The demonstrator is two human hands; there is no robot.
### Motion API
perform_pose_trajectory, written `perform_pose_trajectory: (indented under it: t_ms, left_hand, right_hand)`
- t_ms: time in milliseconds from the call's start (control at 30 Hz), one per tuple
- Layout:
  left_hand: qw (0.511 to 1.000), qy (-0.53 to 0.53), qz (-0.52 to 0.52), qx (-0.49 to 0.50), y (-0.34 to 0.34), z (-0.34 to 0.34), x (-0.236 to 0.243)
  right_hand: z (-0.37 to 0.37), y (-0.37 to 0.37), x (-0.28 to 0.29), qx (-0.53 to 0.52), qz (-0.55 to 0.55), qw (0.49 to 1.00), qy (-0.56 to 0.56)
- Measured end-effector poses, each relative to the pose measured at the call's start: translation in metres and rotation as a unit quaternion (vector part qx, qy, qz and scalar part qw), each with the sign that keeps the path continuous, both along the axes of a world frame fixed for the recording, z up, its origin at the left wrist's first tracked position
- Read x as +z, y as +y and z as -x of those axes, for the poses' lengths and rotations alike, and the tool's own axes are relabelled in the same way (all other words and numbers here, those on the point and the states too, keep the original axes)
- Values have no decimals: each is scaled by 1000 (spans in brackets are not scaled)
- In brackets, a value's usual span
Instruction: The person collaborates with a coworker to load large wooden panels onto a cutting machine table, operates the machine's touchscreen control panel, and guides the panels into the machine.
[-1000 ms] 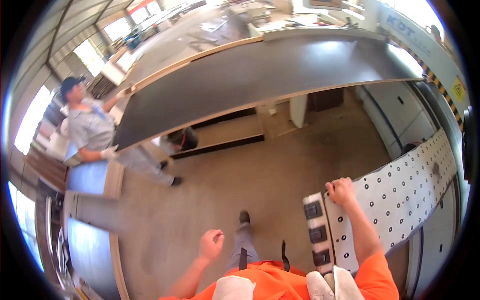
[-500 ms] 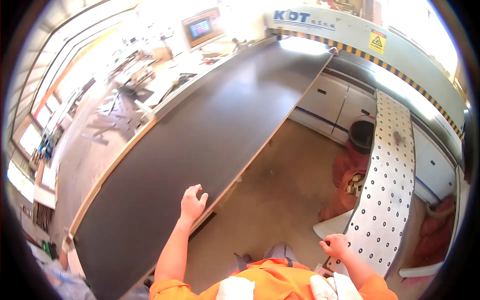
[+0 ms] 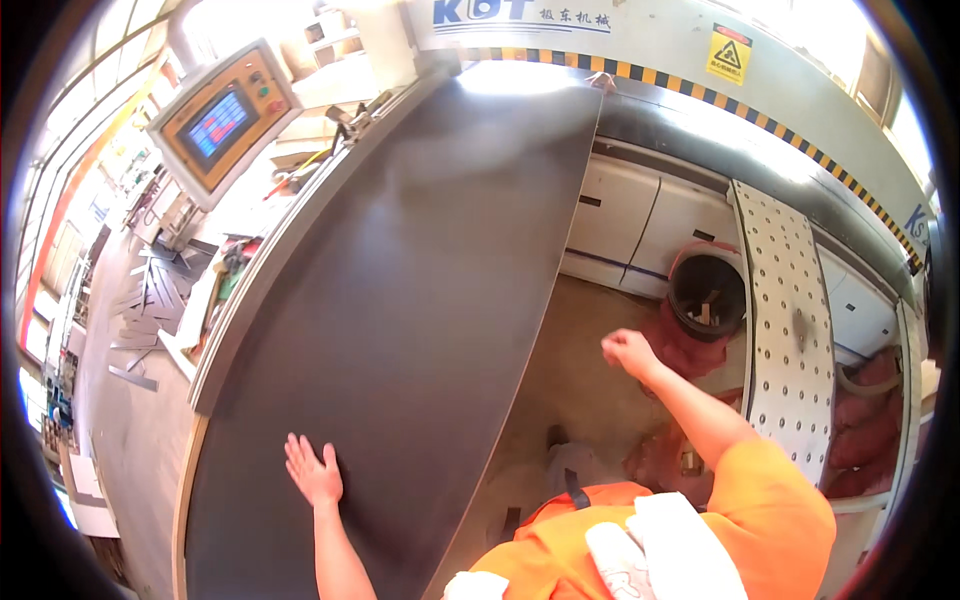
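Observation:
A large dark board (image 3: 400,290) lies lengthwise to my left, its far end beneath the machine's beam (image 3: 660,45). My left hand (image 3: 312,468) is spread open on the board's top, empty. My right hand (image 3: 628,352), loosely closed with nothing visible in it, is raised right of the board's edge, over the floor and below a black bucket (image 3: 705,285). A perforated white support strip (image 3: 780,310) runs to the right of it. White cloths or gloves (image 3: 680,550) hang on my orange clothing.
A control panel with a lit screen (image 3: 225,115) stands at upper left, beside a cluttered side table (image 3: 280,185). Loose strips (image 3: 160,300) lie on the floor at left. Red sacks (image 3: 865,440) and white cabinet doors (image 3: 610,215) are under the machine.
The view has turned right toward the machine, and the co-worker has left it. My left hand has come flat onto the board. My right hand has left the perforated support and risen.

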State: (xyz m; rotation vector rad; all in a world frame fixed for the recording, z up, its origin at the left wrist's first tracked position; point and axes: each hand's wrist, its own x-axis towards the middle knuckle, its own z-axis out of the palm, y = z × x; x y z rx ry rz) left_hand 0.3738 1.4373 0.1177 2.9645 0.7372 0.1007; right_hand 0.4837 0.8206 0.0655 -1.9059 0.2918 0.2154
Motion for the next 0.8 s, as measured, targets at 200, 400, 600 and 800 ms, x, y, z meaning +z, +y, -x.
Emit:
perform_pose_trajectory:
  t_ms: [200, 400, 600, 800]
  left_hand:
    - [999, 30, -27, 35, 5, -14, -2]
    - [987, -59, -134, 65, -16, -48, -1]
    - [981, 58, 24, 185, -124, -193, -8]
    - [994, -18, -36, 104, -217, -332, -21]
  right_hand:
    - [-223, -15, 20, -143, -198, 968, 66]
    - [-340, -67, -1, -197, -322, 924, 58]
    - [-452, -122, -18, -340, -444, 829, -4]
    - [-491, -99, 8, -219, -586, 775, 94]
